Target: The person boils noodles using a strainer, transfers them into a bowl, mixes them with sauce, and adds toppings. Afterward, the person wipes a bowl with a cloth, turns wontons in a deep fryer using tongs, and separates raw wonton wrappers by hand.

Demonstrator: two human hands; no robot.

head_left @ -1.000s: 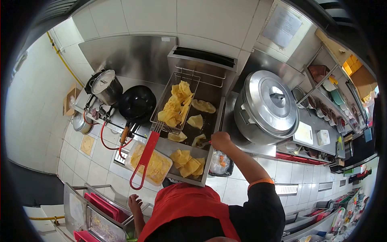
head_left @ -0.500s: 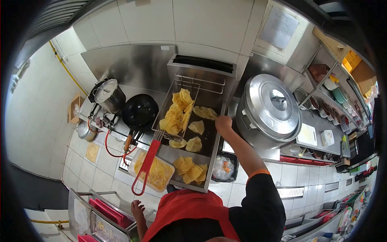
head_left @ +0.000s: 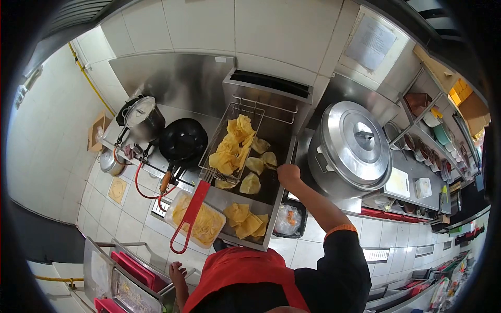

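Note:
My right hand (head_left: 289,175) is closed over the right side of the deep fryer (head_left: 209,201); whatever it grips is too small or hidden to make out. Just left of its fingers, yellow chips (head_left: 251,183) float in the dark oil. A wire fry basket (head_left: 233,112) heaped with golden fried chips (head_left: 229,146) rests over the fryer's left side, its red handle (head_left: 191,215) pointing toward me. More fried chips (head_left: 245,221) lie on the fryer's near ledge. Low by my side, my left hand (head_left: 178,272) hangs empty with loosely bent, parted fingers, near a steel rack.
A plastic tub of yellow pieces (head_left: 211,224) stands left of the fryer. Beyond it are a black wok (head_left: 182,141) and a lidded pot (head_left: 145,117). A large lidded stockpot (head_left: 352,151) is close on the right. A black crate (head_left: 289,219) sits below my right forearm.
My right hand has shifted slightly toward me along the fryer. The chips in the oil near it have changed position. My left hand stays low, and the view has tilted a little.

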